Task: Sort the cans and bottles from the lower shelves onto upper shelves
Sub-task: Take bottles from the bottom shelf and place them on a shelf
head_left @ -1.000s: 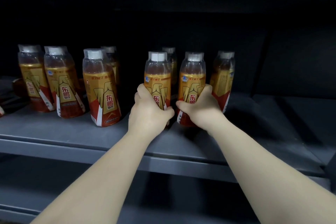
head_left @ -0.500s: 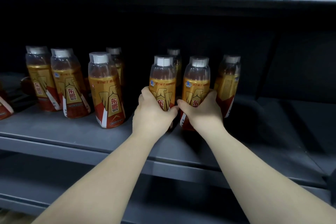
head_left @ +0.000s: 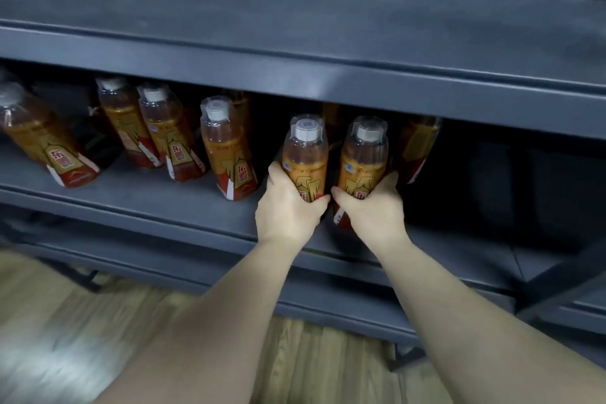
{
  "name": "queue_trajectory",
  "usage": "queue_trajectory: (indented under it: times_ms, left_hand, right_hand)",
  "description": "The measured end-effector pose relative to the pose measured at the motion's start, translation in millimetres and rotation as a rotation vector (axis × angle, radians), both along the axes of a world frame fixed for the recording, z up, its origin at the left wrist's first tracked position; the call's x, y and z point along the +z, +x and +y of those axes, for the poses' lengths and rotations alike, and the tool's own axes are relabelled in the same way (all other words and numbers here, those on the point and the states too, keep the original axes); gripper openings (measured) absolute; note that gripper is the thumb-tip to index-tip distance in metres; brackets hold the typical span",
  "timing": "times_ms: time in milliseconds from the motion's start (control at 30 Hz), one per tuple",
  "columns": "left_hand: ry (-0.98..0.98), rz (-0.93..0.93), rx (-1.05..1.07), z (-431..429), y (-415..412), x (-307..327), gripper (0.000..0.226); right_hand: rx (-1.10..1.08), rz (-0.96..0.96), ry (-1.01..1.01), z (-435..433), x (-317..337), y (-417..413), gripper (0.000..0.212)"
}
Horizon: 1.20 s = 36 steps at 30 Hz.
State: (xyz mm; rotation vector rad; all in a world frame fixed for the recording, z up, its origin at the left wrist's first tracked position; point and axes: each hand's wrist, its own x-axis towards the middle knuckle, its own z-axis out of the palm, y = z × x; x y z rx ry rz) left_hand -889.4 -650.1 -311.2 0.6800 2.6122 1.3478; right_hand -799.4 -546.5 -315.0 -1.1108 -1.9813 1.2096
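risk at this stage sits in the lift-out. left hand (head_left: pixel 288 211) is wrapped round the lower half of left bottle (head_left: pixel 305 157); right hand (head_left: pixel 372 211) is wrapped round the lower half of right bottle (head_left: pixel 362 159). both bottles are upright at the front of the lower shelf (head_left: pixel 157 203), just beside each other. whether their bases rest on the shelf or hang just clear cannot be read; the hands cover them.

hazard 1: headroom. the upper shelf (head_left: pixel 295 29) overhangs the bottles, its front edge near the caps (head_left: pixel 307 131). a straight vertical lift would probably strike a cap on that edge and twist the bottle in the grip. draw both forward before raising.

hazard 2: neighbours. a third bottle (head_left: pixel 228 154) stands just beside the left hand, and a rear bottle (head_left: pixel 418 147) stands close behind the right hand. a sideways swing of either hand could tip them; a tipped one may roll off to the floor (head_left: pixel 65 321).

hazard 3: grip. each hold is low on a smooth sleeve, with much of the weight above it. a loose hold could let a bottle slip or lean.
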Motion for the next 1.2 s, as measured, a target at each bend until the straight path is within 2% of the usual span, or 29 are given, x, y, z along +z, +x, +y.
queue_trajectory:
  times_ms: [133, 333, 467, 833, 1200]
  left_hand:
    - [-0.1, -0.065, 0.004, -24, 21, 18, 0.078]
    - [-0.141, -0.173, -0.008, -55, 49, 41, 0.066]
    - [-0.179, -0.203, -0.042, -76, 67, 55, 0.068]
    - [-0.183, -0.181, -0.245, -108, 133, 111, 0.067]
    - [-0.13, -0.118, -0.574, -62, 249, 161, 0.074]
  right_hand:
    - [0.07, -0.068, -0.078, -22, 20, 22, 0.053]
    - [0.131, -0.119, -0.188, -57, 47, 52, 0.071]
    - [0.118, -0.151, -0.254, -79, 64, 80, 0.066]
    - [-0.117, -0.132, -0.249, -124, 111, 167, 0.074]
    - [-0.462, -0.115, -0.17, -123, 168, 315, 0.061]
